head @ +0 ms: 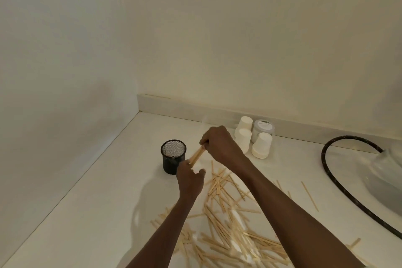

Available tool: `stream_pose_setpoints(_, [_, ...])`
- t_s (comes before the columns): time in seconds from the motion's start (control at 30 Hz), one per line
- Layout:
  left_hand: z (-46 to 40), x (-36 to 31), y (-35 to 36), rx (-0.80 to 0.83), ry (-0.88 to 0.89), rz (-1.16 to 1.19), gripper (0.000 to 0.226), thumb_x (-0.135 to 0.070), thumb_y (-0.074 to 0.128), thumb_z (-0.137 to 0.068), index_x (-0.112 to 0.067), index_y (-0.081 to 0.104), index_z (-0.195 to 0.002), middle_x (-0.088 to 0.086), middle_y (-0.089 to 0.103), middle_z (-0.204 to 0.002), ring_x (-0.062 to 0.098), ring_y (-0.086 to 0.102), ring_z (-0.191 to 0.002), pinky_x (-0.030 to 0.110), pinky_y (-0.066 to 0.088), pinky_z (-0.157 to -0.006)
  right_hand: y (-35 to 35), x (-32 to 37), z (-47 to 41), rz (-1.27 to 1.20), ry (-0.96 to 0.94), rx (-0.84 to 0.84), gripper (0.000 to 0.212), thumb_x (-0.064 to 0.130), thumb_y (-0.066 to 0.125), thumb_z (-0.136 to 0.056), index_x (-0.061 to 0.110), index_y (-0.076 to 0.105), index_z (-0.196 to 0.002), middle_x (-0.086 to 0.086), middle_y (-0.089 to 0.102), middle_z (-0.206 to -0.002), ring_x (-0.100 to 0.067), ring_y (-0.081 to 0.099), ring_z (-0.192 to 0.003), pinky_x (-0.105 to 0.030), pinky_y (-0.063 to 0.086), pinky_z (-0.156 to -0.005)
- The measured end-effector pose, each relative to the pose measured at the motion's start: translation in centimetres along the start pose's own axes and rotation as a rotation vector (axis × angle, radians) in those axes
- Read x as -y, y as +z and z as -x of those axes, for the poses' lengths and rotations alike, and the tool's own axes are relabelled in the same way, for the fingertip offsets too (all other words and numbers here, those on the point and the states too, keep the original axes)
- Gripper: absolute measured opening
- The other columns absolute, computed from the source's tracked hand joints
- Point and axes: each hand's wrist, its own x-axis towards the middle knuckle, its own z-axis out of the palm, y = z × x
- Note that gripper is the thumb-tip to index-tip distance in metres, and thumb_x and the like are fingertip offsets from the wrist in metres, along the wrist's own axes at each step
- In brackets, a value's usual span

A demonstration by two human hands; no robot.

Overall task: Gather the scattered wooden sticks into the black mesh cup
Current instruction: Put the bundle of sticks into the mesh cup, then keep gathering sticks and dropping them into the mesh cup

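Observation:
A black mesh cup (173, 156) stands upright on the white counter, left of my hands. Between my hands is a small bundle of wooden sticks (197, 155), tilted, just right of the cup's rim. My right hand (218, 144) grips its upper end and my left hand (189, 177) pinches its lower end. Several loose wooden sticks (228, 224) lie scattered across the counter below and between my forearms. The cup's inside looks mostly dark; its contents are hard to make out.
Three white paper cups (262, 144) stand upside down beside a round white jar (263, 129) at the back wall. A black braided hose (332, 172) curves along the right, next to a sink basin (385, 183). Walls close the counter's left and back.

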Motion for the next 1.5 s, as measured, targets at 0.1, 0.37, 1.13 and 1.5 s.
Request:
stream_pose_setpoints(0.1, [-0.2,2.4,-0.9,0.018,-0.020,-0.128,0.037,-0.024,0.073,-0.081,-0.004,0.067,-0.112,0.012,0.062,-0.119,0.026,0.054,-0.119,0.038,0.041,-0.103,0.8,0.7,-2.1,-0.017,-0.073,-0.108,0.019,0.002,0.062,-0.088,0.004,0.076,-0.100,-0.011,0.074,-0.102,-0.025,0.067,-0.094,-0.034,0.054,-0.084])
stream_pose_setpoints(0.37, [0.2,5.8,-3.0,0.151,0.060,-0.388,0.035,-0.029,0.068,-0.084,-0.017,0.064,-0.116,0.006,0.061,-0.121,0.022,0.055,-0.114,0.031,0.042,-0.097,5.7,2.0,-4.9,0.239,-0.172,0.067,0.025,0.001,0.051,-0.090,0.003,0.064,-0.110,-0.012,0.065,-0.110,-0.023,0.057,-0.099,-0.037,0.044,-0.091])
stream_pose_setpoints(1.13, [1.8,2.5,2.1,0.282,0.270,-0.491,0.047,-0.029,0.055,-0.095,-0.005,0.049,-0.136,0.012,0.054,-0.136,0.027,0.046,-0.129,0.034,0.033,-0.108,3.4,-13.0,6.6,0.006,0.341,0.016,0.023,0.017,0.059,-0.094,0.001,0.069,-0.082,-0.015,0.071,-0.086,-0.030,0.066,-0.083,-0.031,0.045,-0.066])
stream_pose_setpoints(1.5, [1.4,1.7,7.9,0.267,0.425,-1.080,0.060,-0.053,0.047,-0.094,0.000,0.052,-0.120,0.012,0.056,-0.116,0.028,0.051,-0.109,0.034,0.039,-0.092,2.7,-20.8,16.0,0.134,0.885,0.319,0.074,0.070,0.055,-0.082,0.002,0.058,-0.114,-0.022,0.058,-0.123,-0.038,0.047,-0.123,-0.044,0.041,-0.100])
